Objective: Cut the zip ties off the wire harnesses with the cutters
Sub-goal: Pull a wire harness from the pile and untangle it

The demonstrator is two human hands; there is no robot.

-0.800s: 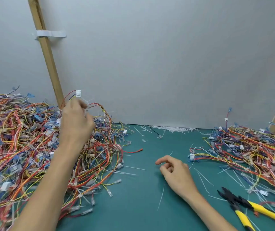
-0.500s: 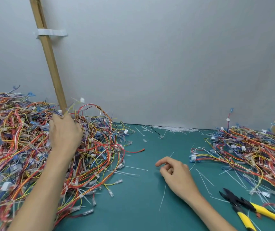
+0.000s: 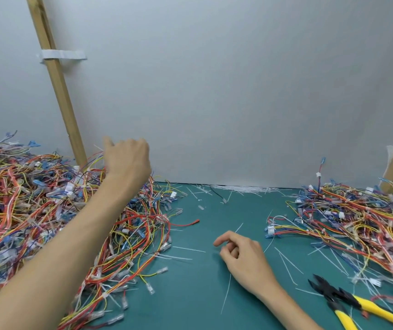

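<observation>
A large heap of harnesses (image 3: 36,210) is reached into by the left hand (image 3: 128,160), fingers curled, apparently around wires. The right hand (image 3: 243,260) is rested half-closed and empty on the tabletop (image 3: 190,294). Cutters (image 3: 347,303) lie untouched beside a smaller pile (image 3: 357,225); cut ties (image 3: 238,188) are scattered, much work left.

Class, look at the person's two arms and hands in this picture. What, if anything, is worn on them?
Nothing is worn that the picture shows. The left hand and right hand are bare: no gloves, and no rings or watch visible on the sides facing the camera. Both forearms are bare to the frame's lower edge, with no sleeve, cuff or wristband in view.
</observation>
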